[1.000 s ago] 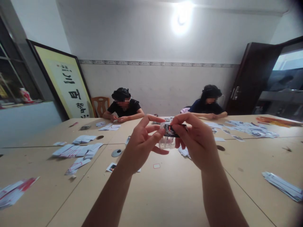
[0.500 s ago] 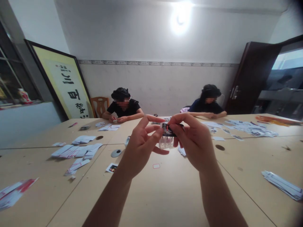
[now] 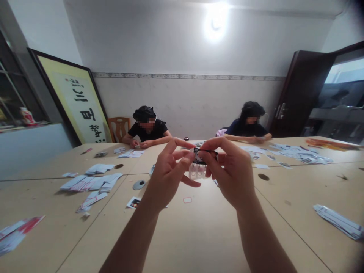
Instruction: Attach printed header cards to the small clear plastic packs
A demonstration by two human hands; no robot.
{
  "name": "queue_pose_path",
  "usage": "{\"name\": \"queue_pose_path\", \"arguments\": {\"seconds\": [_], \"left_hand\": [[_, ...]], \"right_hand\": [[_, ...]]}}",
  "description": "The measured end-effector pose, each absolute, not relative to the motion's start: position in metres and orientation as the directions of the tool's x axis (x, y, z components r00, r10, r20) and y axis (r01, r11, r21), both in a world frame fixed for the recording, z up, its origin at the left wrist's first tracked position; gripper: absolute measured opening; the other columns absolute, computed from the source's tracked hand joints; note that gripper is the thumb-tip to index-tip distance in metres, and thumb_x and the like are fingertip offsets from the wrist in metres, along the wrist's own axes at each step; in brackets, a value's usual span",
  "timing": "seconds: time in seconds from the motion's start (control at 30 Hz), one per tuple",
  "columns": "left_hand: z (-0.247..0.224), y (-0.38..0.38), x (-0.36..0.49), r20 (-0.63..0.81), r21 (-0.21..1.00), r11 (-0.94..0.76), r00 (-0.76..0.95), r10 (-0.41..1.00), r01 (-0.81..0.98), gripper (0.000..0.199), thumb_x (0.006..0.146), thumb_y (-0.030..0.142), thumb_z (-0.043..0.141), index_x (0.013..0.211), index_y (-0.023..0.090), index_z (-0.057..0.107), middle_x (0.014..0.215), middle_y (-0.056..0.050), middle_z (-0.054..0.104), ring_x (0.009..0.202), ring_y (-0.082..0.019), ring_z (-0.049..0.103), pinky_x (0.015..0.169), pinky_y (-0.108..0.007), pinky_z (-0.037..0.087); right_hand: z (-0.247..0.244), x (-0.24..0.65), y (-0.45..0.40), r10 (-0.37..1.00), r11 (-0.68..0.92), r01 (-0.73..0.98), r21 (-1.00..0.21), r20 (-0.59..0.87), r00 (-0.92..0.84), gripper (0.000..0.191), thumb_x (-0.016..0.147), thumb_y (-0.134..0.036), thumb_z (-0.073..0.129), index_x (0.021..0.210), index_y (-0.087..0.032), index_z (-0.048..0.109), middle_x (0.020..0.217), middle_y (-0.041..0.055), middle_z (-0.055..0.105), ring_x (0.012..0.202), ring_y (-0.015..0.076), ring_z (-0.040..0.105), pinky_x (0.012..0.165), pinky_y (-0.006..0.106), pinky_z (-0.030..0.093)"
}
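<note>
Above the table, both hands meet around one small item. It has a clear plastic part [image 3: 198, 172] with several loop-like shapes, and a black printed label [image 3: 196, 156] lies along its top. My left hand [image 3: 168, 175] pinches the left end between thumb and fingers, with another finger stretched out below. My right hand [image 3: 237, 172] grips the right end of the black label, its thumb pressed on the front. The fingers hide part of the label and the back of the item. Whether the label is fully stuck to the plastic, I cannot tell.
White paper slips [image 3: 92, 182] lie in piles at the left, and more papers [image 3: 301, 153] spread at the far right. A stack of strips [image 3: 338, 222] rests at the near right. A small photo card [image 3: 133, 202] sits by my left forearm. Two people sit across the table [image 3: 199, 235].
My right thumb and fingers have shifted slightly left along the black label, covering more of it. Both hands still hold the same item. The view has moved very slightly.
</note>
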State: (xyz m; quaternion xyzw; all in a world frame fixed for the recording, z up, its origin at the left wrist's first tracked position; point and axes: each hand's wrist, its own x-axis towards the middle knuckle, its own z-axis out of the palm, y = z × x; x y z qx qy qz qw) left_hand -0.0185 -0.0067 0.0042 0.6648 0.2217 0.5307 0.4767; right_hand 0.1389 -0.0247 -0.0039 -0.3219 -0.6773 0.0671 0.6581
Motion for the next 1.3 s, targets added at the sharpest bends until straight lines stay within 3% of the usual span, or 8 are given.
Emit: {"name": "queue_pose_path", "arguments": {"seconds": [0.23,0.53,0.7,0.93,1.3], "left_hand": [[0.0020,-0.0072,-0.0194,0.491,0.871,-0.442,0.339,0.803,-0.214,0.029,0.092,0.045,0.069,0.104,0.021,0.058,0.095,-0.002,0.068,0.070,-0.018,0.073,0.053,-0.033,0.068],[0.0019,-0.0065,-0.0205,0.506,0.862,-0.444,0.356,0.786,-0.246,0.026,0.094,0.044,0.067,0.104,0.021,0.059,0.106,-0.004,0.071,0.069,-0.016,0.073,0.052,-0.031,0.067],[0.0024,-0.0071,-0.0211,0.515,0.857,-0.456,0.366,0.775,-0.240,0.027,0.091,0.042,0.072,0.101,0.021,0.057,0.089,0.000,0.068,0.068,-0.015,0.070,0.051,-0.031,0.068],[0.0041,-0.0067,-0.0188,0.514,0.858,-0.469,0.347,0.784,-0.210,0.028,0.089,0.041,0.074,0.101,0.021,0.057,0.099,-0.005,0.071,0.092,-0.024,0.073,0.052,-0.030,0.068],[0.0017,-0.0055,-0.0215,0.475,0.880,-0.421,0.375,0.796,-0.220,0.027,0.093,0.043,0.069,0.104,0.022,0.057,0.090,-0.001,0.070,0.074,-0.019,0.075,0.054,-0.033,0.068]], "right_hand": [[-0.0026,0.1413,-0.0264,0.530,0.794,0.324,-0.514,0.847,0.047,0.009,0.093,-0.016,0.064,0.086,-0.021,0.065,0.079,-0.0035,0.064,0.055,0.0073,0.052,0.051,0.025,0.044],[-0.0020,0.1407,-0.0260,0.543,0.791,0.311,-0.527,0.839,0.039,0.010,0.093,-0.015,0.065,0.086,-0.021,0.065,0.080,-0.0036,0.066,0.059,0.0081,0.053,0.055,0.026,0.046],[-0.0027,0.1406,-0.0260,0.532,0.793,0.330,-0.512,0.846,0.036,0.009,0.093,-0.015,0.064,0.086,-0.022,0.065,0.081,-0.0034,0.065,0.059,0.0083,0.054,0.055,0.025,0.046],[-0.0053,0.1405,-0.0236,0.543,0.786,0.316,-0.531,0.838,0.055,0.004,0.093,-0.020,0.065,0.090,-0.022,0.063,0.082,-0.0024,0.064,0.051,0.0069,0.051,0.046,0.023,0.043],[-0.0005,0.1418,-0.0259,0.584,0.789,0.203,-0.580,0.810,0.046,0.010,0.090,-0.014,0.066,0.083,-0.021,0.065,0.078,-0.0043,0.064,0.048,0.0054,0.054,0.043,0.020,0.046]]}}
